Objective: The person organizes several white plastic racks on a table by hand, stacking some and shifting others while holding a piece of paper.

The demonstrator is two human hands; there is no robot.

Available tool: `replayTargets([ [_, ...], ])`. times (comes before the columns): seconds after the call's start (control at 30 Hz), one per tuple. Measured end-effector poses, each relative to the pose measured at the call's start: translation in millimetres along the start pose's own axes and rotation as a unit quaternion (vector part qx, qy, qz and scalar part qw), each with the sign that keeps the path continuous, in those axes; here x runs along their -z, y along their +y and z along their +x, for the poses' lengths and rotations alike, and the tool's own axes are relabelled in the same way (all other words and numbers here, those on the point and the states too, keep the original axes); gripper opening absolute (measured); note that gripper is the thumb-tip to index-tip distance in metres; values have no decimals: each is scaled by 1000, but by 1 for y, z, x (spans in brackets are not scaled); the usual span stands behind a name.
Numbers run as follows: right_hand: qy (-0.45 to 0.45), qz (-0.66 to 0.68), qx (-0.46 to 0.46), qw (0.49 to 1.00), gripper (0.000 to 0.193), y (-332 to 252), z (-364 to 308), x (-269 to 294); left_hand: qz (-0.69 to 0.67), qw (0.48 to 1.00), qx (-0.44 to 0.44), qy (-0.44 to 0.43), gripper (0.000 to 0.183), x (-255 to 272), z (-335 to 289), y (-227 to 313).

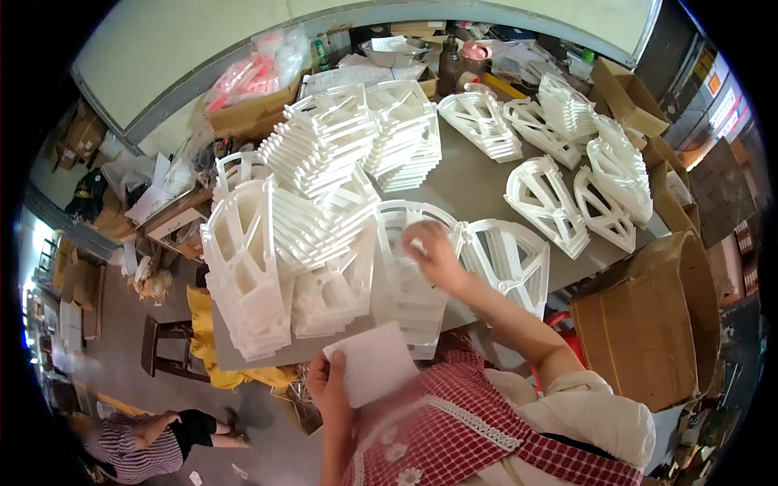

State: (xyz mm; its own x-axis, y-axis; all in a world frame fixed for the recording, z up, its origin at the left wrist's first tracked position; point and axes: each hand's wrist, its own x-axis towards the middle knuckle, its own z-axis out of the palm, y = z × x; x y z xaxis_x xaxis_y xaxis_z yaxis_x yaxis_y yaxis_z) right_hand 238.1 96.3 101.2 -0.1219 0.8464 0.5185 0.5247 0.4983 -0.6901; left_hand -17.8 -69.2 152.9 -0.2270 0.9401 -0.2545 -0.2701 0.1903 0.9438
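My left hand [328, 387] grips the edge of a flat white square sheet [374, 366] near the table's front edge, thumb on top. Whether it is one sheet or a thin stack I cannot tell. Over a stack of white fan-shaped plastic frames [409, 301] in the front middle, my right hand [433, 251] has its fingers curled together; anything between them is hidden. Just right of that hand lies another nested stack of white frames [509, 263]. More stacks [243, 267] spread to the left, and tall slanted piles [328, 134] rise behind them.
Several white frames [547, 202] lie toward the right of the grey table [462, 182]. An open cardboard box [640, 324] stands at the right edge. Bottles [448, 66], a metal bowl [395, 53] and a box of plastic bags [255, 113] line the back. A person [142, 445] is at lower left.
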Motion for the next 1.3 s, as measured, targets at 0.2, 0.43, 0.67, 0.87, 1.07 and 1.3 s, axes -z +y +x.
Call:
replayTargets([
  [0.2,20,-194,25,980,14,90,12,-2,19,1000,4,6,17,0,4,-6],
  [0.43,34,-359,54,931,21,84,22,-17,-4,999,-12,30,19,5,2,-7],
  [0.67,-108,-325,-168,924,47,66,40,-3,-3,997,-12,71,20,26,-2,-14],
  [0.87,-116,-359,-139,916,54,41,24,-13,-14,998,-17,67,21,15,-7,-7],
  [1.07,-48,-357,-76,930,31,2,14,44,-14,996,-17,86,25,36,-10,-11],
  [1.3,56,-495,11,867,45,9,-79,152,8,998,-17,56,23,45,-15,-21],
])
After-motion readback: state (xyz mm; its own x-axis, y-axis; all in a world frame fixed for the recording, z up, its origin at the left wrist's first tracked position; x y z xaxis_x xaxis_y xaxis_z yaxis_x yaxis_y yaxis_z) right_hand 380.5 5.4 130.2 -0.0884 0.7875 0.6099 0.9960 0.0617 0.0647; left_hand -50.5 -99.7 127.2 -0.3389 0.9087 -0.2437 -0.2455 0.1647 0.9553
